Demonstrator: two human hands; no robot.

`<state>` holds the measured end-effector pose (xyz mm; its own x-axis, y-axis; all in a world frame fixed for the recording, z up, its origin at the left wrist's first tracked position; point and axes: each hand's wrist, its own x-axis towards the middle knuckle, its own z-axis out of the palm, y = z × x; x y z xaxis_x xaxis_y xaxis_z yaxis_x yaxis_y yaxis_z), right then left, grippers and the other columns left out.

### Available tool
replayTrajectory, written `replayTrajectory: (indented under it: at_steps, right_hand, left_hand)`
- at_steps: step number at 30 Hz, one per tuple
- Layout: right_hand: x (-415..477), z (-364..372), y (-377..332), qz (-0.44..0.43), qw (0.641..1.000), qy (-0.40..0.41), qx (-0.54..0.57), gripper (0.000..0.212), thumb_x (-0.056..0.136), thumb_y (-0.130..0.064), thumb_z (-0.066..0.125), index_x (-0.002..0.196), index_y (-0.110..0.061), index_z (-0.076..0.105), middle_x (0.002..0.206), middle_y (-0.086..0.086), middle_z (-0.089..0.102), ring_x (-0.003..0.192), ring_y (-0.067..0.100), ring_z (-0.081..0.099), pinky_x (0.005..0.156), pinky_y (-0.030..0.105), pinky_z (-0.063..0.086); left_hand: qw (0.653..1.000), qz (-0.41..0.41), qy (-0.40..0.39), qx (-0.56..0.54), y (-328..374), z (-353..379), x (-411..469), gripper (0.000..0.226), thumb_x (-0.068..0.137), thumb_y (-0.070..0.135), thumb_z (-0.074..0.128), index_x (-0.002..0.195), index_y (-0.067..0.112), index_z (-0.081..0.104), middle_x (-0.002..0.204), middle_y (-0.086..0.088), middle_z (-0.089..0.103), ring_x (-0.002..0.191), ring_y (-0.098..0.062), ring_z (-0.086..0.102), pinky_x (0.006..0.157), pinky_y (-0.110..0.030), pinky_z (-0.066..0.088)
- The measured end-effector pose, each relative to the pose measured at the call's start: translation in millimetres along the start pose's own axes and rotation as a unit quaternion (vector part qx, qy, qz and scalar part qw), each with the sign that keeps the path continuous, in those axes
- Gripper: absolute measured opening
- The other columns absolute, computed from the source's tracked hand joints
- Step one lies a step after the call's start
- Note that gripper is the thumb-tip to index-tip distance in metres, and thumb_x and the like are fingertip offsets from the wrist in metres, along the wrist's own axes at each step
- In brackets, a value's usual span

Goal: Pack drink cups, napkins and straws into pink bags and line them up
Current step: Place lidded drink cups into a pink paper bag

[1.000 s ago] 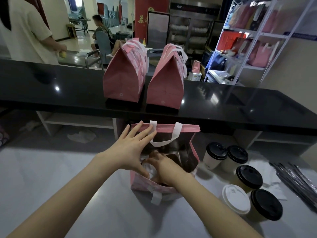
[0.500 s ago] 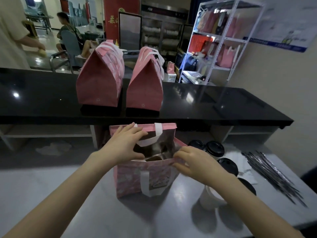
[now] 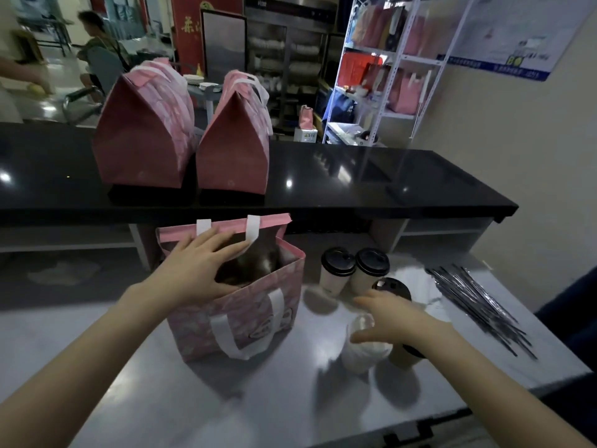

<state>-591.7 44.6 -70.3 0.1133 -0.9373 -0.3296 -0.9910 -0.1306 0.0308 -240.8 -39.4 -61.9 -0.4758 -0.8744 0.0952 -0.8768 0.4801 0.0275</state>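
An open pink bag [image 3: 245,312] with white handles stands on the grey worktable [image 3: 258,399]. My left hand [image 3: 197,270] rests on the bag's near rim, thumb inside, holding it open. My right hand [image 3: 391,315] hovers with fingers spread over a white-lidded cup [image 3: 361,347], touching its top. Two black-lidded cups [image 3: 352,270] stand behind, another black-lidded cup [image 3: 392,286] sits just past my fingers. Two closed pink bags [image 3: 181,137] stand side by side on the black counter [image 3: 355,179]. Wrapped straws [image 3: 478,302] lie in a pile at the right.
White napkins [image 3: 423,292] lie between the cups and the straws. A white shelf rack [image 3: 387,76] with more pink bags stands behind the counter. People are at the far left background. The worktable's edge runs along the lower right.
My right hand left the bag's rim and moved right, over the white-lidded cup. My left hand stays on the bag's rim. The view has shifted a little.
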Motion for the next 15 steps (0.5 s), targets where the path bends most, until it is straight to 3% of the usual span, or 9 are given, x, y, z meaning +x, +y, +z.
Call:
replayTrajectory:
  at_steps: [2,6,10,15]
  right_hand:
    - [0.4,14.0,12.5,-0.015,0.999,-0.04,-0.017,0.097,0.067,-0.066,0.07,0.147,-0.027,0.032,0.142,-0.002,0.043,0.127,0.023,0.045,0.101,0.039,0.042]
    - [1.9,35.2,24.8,-0.07,0.997,-0.011,-0.031,0.093,0.067,-0.051,0.076,0.146,-0.027,0.032,0.135,-0.002,0.045,0.121,0.021,0.048,0.094,0.035,0.045]
    - [2.6,35.6,30.4,-0.111,0.994,0.022,-0.003,0.084,0.066,-0.046,0.077,0.14,-0.029,0.04,0.127,-0.004,0.046,0.117,0.019,0.048,0.092,0.035,0.047]
    - [-4.3,-20.1,29.2,-0.165,0.979,0.102,0.068,0.085,0.066,-0.041,0.078,0.142,-0.029,0.041,0.133,-0.008,0.044,0.122,0.016,0.045,0.1,0.031,0.042]
  left_hand:
    - [1.0,-0.015,-0.013,0.014,7.0,4.5,-4.7,0.087,0.078,0.079,0.042,0.145,0.053,-0.006,0.162,0.009,-0.005,0.147,-0.017,-0.017,0.119,-0.048,-0.006]
    - [0.997,-0.037,-0.022,0.063,30.1,6.5,-14.3,0.097,0.074,0.08,0.044,0.147,0.049,-0.011,0.161,0.004,-0.016,0.142,-0.02,-0.032,0.114,-0.05,-0.019]
    - [0.99,-0.084,-0.01,0.111,49.7,6.9,-20.7,0.096,0.076,0.084,0.036,0.139,0.047,-0.026,0.161,0.0,-0.015,0.143,-0.025,-0.029,0.113,-0.053,-0.017]
    - [0.988,-0.107,0.024,0.106,56.2,11.7,-28.1,0.097,0.075,0.085,0.031,0.135,0.049,-0.037,0.161,0.001,-0.014,0.142,-0.03,-0.029,0.11,-0.052,-0.02]
